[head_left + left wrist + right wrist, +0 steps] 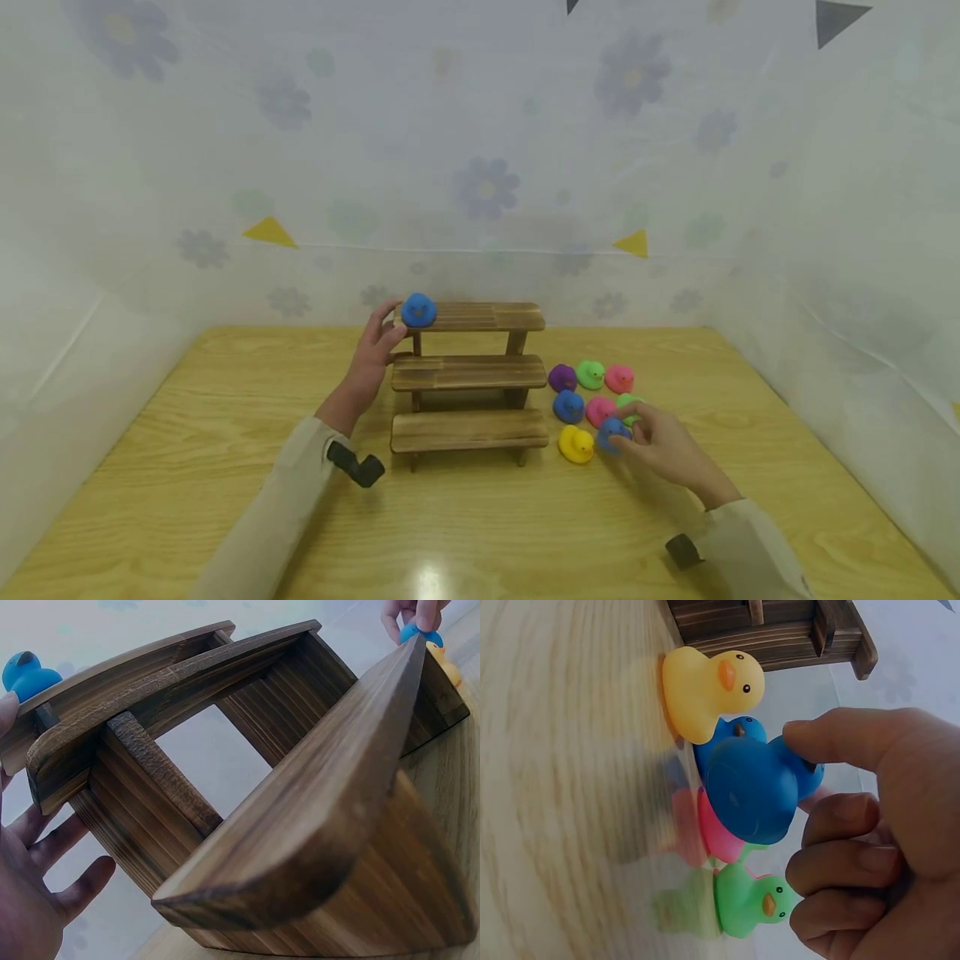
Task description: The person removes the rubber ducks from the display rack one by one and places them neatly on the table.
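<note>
My left hand [369,358] holds the left end of the top tier of a three-tier wooden display stand [468,373], thumb at the front corner; its lower fingers spread apart in the left wrist view. Beside that hand, a blue rubber duck [418,311] sits on the top tier. My right hand [663,446] pinches another blue rubber duck [754,787] between thumb and fingers, tilted with its underside showing. A yellow duck [576,444], a further blue duck [569,407], a pink duck [601,412] and a green duck [754,900] are close to it.
Behind these stand a purple duck [562,377], a green duck [591,374] and a pink duck [619,379], right of the stand. A light wooden table [480,533] bears everything. Pale flowered sheeting [480,125] encloses the back and sides.
</note>
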### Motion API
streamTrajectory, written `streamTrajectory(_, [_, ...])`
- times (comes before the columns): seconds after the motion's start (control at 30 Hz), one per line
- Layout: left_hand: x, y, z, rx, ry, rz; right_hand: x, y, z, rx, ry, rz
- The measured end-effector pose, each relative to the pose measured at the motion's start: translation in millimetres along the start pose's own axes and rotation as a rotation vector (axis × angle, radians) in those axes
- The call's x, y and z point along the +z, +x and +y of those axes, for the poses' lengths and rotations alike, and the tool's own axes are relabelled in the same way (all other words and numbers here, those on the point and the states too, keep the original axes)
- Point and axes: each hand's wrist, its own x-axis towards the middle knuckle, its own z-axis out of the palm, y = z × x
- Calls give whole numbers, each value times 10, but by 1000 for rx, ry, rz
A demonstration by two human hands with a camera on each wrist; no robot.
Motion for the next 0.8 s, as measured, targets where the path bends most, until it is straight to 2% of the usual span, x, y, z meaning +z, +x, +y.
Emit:
streamTrajectory(0.37, [-3,9,-33,10,1,-5,18,-7,13,49,44,-69])
streamTrajectory(0.6, [-14,9,-7,7,7,-4,-9,-6,47,7,44,-108])
streamTrajectory(0.8, [-2,1,17,6,1,-6,-35,-23,120,-9,-8,-151])
